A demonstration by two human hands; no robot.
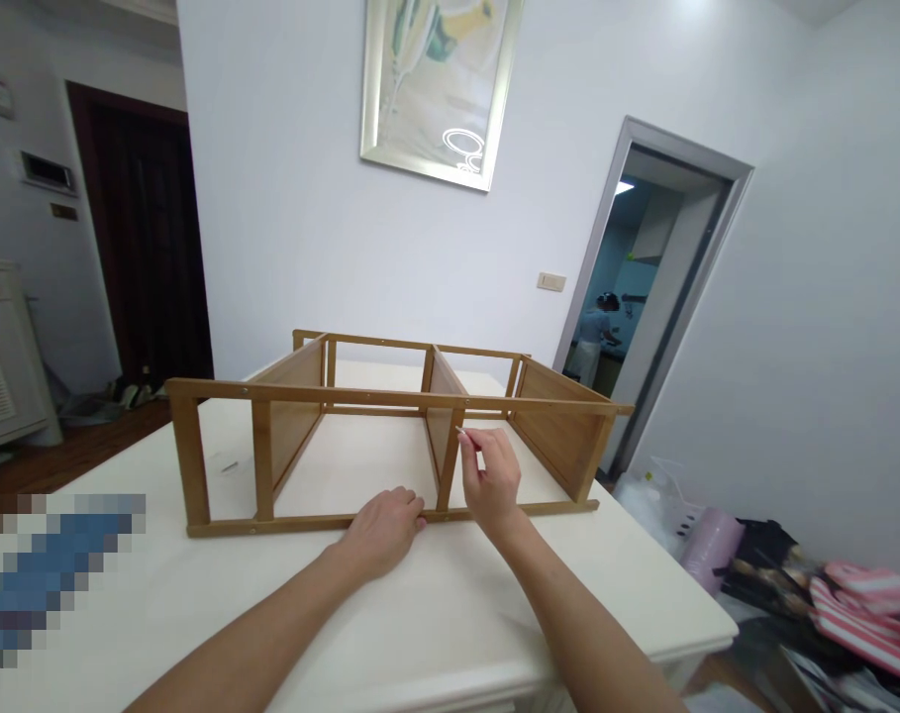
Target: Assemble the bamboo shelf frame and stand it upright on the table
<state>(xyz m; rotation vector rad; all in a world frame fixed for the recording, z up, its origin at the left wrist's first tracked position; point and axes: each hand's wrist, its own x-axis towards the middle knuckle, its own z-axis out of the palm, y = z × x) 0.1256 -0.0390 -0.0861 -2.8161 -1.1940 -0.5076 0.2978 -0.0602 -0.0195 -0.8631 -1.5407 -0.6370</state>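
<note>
A wooden shelf frame [360, 398] lies on its side on the white table, with several flat boards set between its rails. My left hand [387, 527] rests over the near lower rail, its fingers curled onto the wood left of the middle upright. Beside that upright, my right hand [490, 473] is raised with thumb and forefinger pinched together. A small, thin, pale piece [459, 430] sticks out from the pinch towards the upright; its kind is too small to make out. A small dark metal piece [230, 466] lies on the table inside the frame's left end.
The white table [450, 614] reaches towards the wall. Bags and striped cloth [865, 604] are piled on the right, past the table's edge. A blurred-out blue patch [55, 574] covers the left side. Through a doorway, a person [592, 332] stands in another room.
</note>
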